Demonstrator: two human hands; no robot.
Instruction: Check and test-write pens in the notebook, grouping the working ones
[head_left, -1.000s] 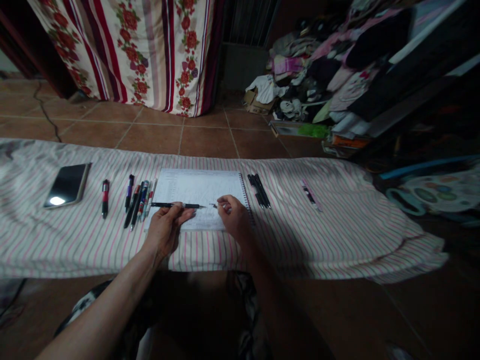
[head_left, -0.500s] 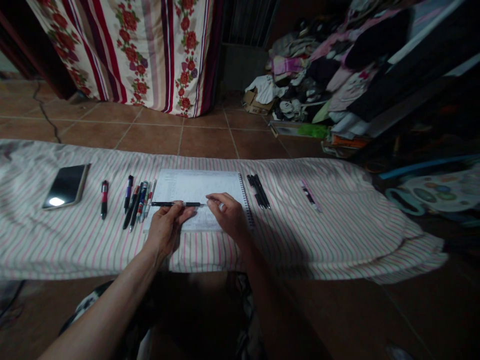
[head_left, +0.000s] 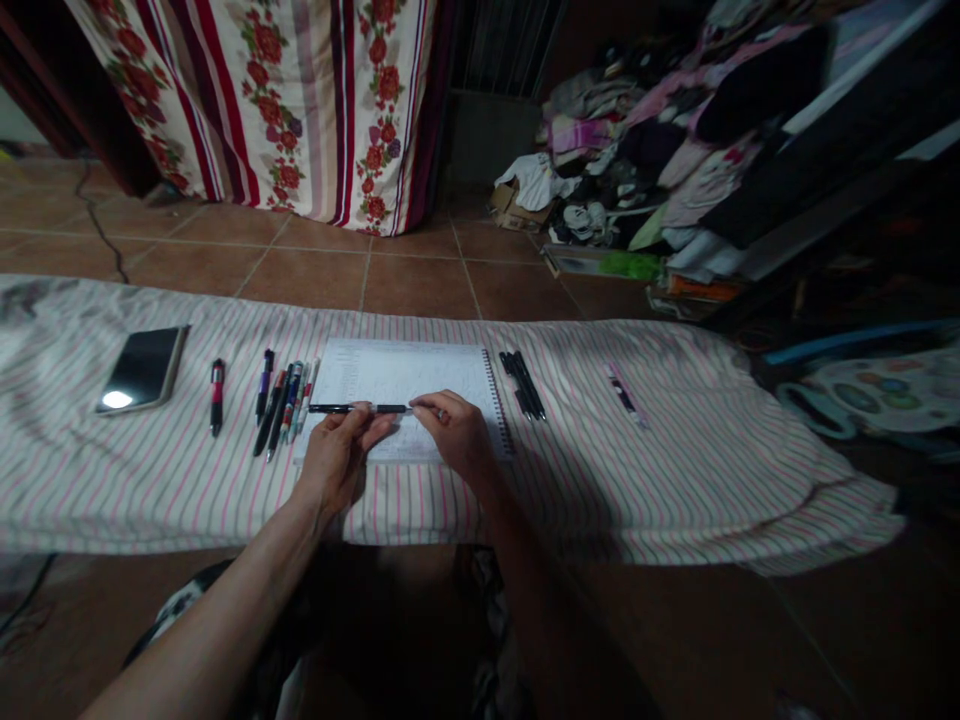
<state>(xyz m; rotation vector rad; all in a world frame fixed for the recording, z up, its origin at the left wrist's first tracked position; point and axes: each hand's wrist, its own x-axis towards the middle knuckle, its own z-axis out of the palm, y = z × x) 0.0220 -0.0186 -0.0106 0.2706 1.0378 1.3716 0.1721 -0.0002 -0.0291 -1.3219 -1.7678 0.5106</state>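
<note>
Pen (head_left: 391,408) lay crosswise over the notebook (head_left: 412,365), between the near and far edges of the surface (head_left: 675,470), its blunt end about at the notebook's left edge; whether it touched the page could not be told. It looked light and stiff, its smooth barrel apt to roll or slip, and its thin tip was probably the fragile part, so mid-barrel seemed the surest place to take hold. There the left hand (head_left: 334,450) held it, fingers across the barrel and thumb spread toward the notebook's near edge. The right hand (head_left: 456,430) was pinched narrow at the tip, back upward, fingers curled; whether it also held a loose piece was hidden. Both forearms came in over the surface's near edge, slanting toward each other, wrists low.
</note>
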